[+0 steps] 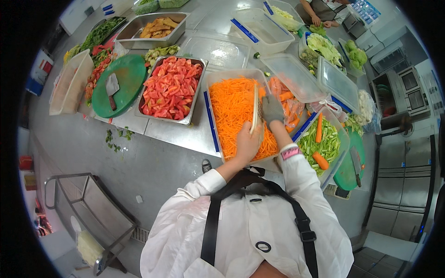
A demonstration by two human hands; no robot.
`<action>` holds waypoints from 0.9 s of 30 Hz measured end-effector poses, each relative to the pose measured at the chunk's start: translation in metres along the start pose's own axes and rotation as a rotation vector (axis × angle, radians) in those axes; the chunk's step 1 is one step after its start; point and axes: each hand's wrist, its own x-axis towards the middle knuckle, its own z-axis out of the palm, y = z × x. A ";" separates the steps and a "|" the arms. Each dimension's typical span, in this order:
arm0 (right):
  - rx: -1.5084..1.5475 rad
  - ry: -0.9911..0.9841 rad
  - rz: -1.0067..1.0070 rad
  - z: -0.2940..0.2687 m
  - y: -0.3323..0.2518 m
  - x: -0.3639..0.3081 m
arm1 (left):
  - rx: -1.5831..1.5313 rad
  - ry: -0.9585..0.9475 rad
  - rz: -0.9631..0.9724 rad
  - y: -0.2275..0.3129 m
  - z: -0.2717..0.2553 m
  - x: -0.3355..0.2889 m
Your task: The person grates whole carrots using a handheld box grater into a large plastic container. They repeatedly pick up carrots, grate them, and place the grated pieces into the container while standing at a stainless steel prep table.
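The table (181, 134) is brushed metal with a dull sheen. The tray of chopped tomato (194, 99) is shinier steel; the tomato looks wet and glossy. The tub of shredded carrot (214, 81) is clear, smooth plastic, the shreds matt. The right hand (272, 110) wears a grey knitted cloth glove; the left hand (248, 141) is bare, gripping a pale, matt slicer board (254, 109). The round green cutting board (127, 78) is matt plastic.

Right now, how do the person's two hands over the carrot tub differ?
The left hand is bare; the right hand wears a grey knit glove. The left grips the flat pale grater low down; the right presses against its upper face. Both hover over the clear plastic tub of shredded orange carrot.
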 end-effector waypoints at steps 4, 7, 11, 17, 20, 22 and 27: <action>0.133 -0.006 -0.077 -0.014 0.000 -0.030 | -0.094 0.028 -0.097 0.011 -0.009 0.009; -0.005 0.102 -0.297 -0.003 0.000 -0.079 | -0.126 0.044 -0.177 0.031 -0.014 0.013; -0.049 -0.004 -0.063 -0.005 0.015 0.011 | 0.155 -0.015 0.022 0.012 0.007 -0.010; 0.068 0.023 -0.271 -0.007 -0.001 -0.070 | -0.108 0.057 -0.186 0.025 -0.015 0.018; 0.031 0.024 -0.141 -0.001 0.002 -0.036 | 0.063 0.029 -0.021 0.018 -0.002 -0.001; 0.093 0.040 -0.038 0.000 0.016 0.015 | 0.066 -0.021 0.059 0.014 0.007 -0.003; 0.199 -0.015 -0.190 -0.005 0.012 -0.013 | -0.075 0.054 -0.122 0.011 -0.006 0.014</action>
